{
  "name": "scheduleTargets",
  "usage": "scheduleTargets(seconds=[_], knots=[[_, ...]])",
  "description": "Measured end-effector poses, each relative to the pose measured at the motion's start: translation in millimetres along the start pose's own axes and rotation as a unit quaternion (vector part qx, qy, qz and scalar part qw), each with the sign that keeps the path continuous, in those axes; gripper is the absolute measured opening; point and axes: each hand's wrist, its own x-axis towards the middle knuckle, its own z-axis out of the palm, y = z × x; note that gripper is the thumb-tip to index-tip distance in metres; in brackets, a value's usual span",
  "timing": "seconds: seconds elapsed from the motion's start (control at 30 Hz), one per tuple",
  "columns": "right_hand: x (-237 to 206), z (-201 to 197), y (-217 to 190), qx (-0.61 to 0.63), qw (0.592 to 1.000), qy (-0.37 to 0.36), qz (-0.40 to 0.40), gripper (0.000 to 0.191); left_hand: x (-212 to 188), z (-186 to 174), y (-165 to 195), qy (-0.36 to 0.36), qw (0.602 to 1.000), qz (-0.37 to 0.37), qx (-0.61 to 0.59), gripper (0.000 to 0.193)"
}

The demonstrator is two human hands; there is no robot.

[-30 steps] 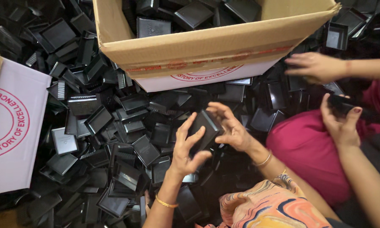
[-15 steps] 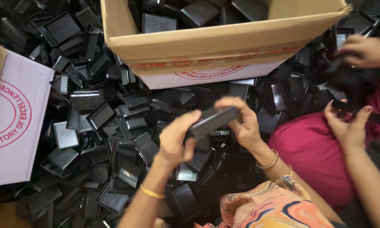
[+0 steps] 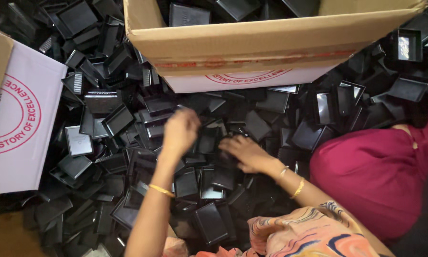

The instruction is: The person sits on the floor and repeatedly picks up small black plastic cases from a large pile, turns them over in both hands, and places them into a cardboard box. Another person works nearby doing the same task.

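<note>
The right hand (image 3: pixel 245 153) lay flat, fingers spread, on the heap of black plastic trays (image 3: pixel 209 183) — gathering, apparently. The left hand (image 3: pixel 180 131) hovered blurred, its grip unreadable. Beyond stood the open cardboard box (image 3: pixel 252 47) — lifting trays there seemed next.

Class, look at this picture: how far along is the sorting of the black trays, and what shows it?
Done: several black trays lie inside the open cardboard box. In hand: the left hand and right hand reach into the pile of black trays; what they grip is unclear. Left: most trays are spread loose on the floor.
</note>
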Motion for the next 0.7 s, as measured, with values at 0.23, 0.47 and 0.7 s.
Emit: scheduleTargets(seconds=[0.23,0.47,0.7], knots=[[-24.8,-29.7,23.2,0.312,0.905,0.267,0.114,0.096,-72.9,117.2,-43.6,-0.173,0.955,-0.162,0.179,0.057],[-31.9,-43.0,25.0,0.418,0.843,0.300,0.156,0.067,-61.6,77.1,-20.1,-0.063,0.988,-0.125,0.060,0.046],[-29.8,-40.6,7.4,0.605,0.773,0.176,0.075,0.096,-49.6,27.4,59.0,-0.004,0.831,-0.147,-0.536,0.090]])
